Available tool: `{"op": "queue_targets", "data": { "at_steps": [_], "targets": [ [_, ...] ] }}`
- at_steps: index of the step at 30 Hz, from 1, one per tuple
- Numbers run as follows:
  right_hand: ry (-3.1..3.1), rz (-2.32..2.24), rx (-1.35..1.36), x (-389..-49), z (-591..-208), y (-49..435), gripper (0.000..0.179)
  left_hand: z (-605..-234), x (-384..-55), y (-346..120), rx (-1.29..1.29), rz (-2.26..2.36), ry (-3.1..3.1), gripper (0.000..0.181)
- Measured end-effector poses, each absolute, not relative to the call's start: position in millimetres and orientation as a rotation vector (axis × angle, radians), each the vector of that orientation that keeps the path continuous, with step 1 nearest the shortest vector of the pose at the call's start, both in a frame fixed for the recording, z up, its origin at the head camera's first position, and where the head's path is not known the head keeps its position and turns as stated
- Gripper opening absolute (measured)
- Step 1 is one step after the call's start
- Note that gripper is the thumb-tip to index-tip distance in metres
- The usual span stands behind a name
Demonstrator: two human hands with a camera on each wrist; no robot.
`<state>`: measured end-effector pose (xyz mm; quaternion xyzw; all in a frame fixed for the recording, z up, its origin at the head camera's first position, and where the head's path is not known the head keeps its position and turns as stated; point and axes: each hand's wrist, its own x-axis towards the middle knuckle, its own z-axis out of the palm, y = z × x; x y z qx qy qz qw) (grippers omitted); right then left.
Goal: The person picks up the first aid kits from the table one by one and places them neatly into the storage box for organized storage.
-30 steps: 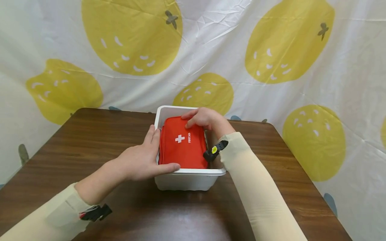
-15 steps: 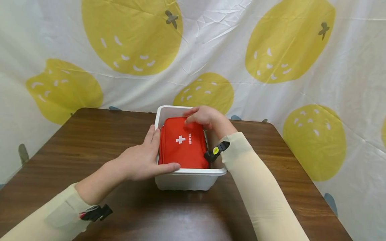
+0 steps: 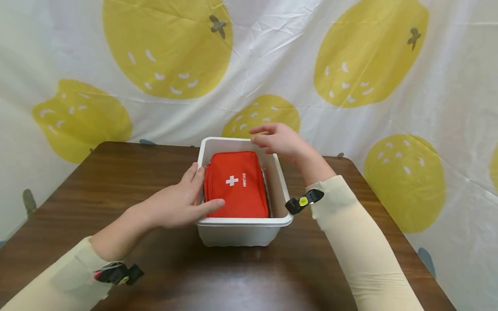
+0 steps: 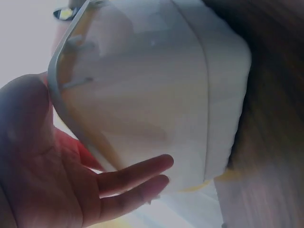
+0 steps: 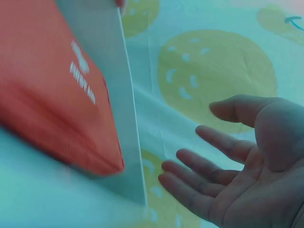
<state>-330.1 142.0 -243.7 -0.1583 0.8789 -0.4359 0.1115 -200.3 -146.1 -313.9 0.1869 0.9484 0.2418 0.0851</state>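
A red first aid pouch (image 3: pixel 237 196) with a white cross lies inside a white plastic bin (image 3: pixel 245 222), filling most of its width. My left hand (image 3: pixel 177 203) is at the bin's near left corner, fingers extended along the outer wall and thumb over the front rim. In the left wrist view two of its fingertips (image 4: pixel 159 164) lie against or close beside the bin's outside. Raised above the bin's far right corner, my right hand (image 3: pixel 282 140) holds nothing. The right wrist view shows its fingers (image 5: pixel 199 166) spread and apart from the pouch (image 5: pixel 57 95).
The bin stands on a dark brown wooden table (image 3: pixel 128 181). Behind the table's far edge hangs a white curtain (image 3: pixel 272 56) printed with yellow lemons. Black straps with small devices (image 3: pixel 305 199) sit on both sleeved wrists.
My right hand has let go of the pouch's far edge and moved up and right, out of the bin. My left hand has eased slightly left. The pouch stays in the bin.
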Motion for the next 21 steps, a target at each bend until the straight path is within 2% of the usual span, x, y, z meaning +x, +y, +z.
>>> {"op": "queue_targets", "data": {
  "at_steps": [7, 14, 18, 21],
  "targets": [
    [2.668, -1.227, -0.556, -316.8, -240.2, 177.7, 0.044, -308.7, -210.6, -157.4, 0.677, 0.663, 2.991, 0.087],
    [2.861, -1.003, -0.688, -302.9, -258.8, 208.5, 0.044, -310.0, -218.5, -164.5, 0.727, 0.604, 3.089, 0.066],
    [2.873, -0.966, -0.725, -293.2, -273.0, 223.9, 0.052, -310.8, -222.6, -169.0, 0.753, 0.615, 3.107, 0.059],
    [2.916, -0.865, -0.752, -286.0, -283.8, 233.2, 0.059, -311.7, -225.0, -173.9, 0.757, 0.614, 3.121, 0.063]
  ]
}}
